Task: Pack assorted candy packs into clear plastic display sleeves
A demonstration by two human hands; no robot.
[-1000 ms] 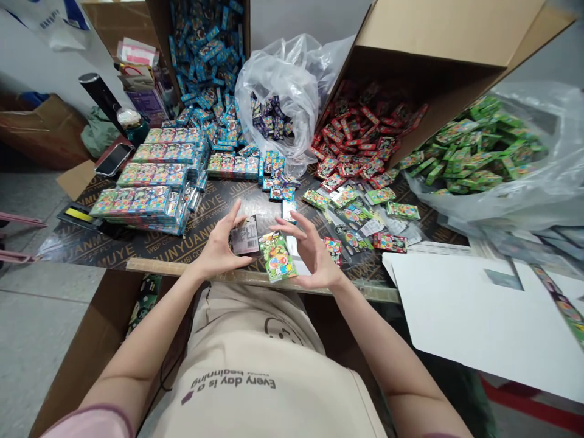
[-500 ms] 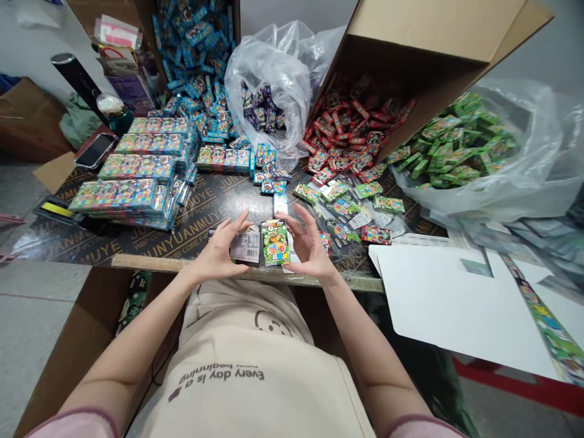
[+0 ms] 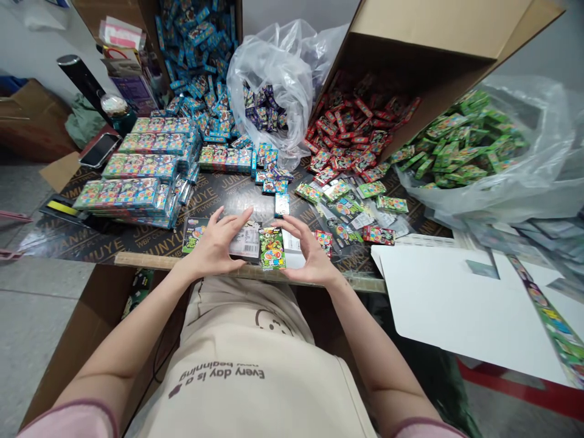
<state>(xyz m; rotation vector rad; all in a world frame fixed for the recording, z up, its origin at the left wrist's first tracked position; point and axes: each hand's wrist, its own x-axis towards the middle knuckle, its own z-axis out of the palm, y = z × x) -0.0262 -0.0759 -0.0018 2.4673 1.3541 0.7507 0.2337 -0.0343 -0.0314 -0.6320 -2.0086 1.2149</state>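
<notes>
A small green printed box (image 3: 272, 249) is at the table's front edge, between my two hands. My right hand (image 3: 310, 252) curves round its right side, fingertips at its top edge and thumb at its lower corner. My left hand (image 3: 219, 246) has its fingers spread in a wide C over a dark printed carton (image 3: 194, 234), whose barcoded part (image 3: 250, 242) shows beside the thumb. Under my right hand lies a white piece (image 3: 292, 243), partly hidden. Just beyond the green box stands a small box with a white face (image 3: 281, 205).
Stacks of wrapped boxes (image 3: 132, 164) stand at left, near a phone (image 3: 99, 150). Blue boxes (image 3: 196, 79), a bag of purple ones (image 3: 267, 112), red ones (image 3: 356, 134) and a bag of green ones (image 3: 474, 146) line the back. A white sheet (image 3: 456, 310) overhangs at right.
The green box has shifted slightly left and tilted between my hands. More of the dark carton shows left of my left hand, and more of the white piece by my right hand.
</notes>
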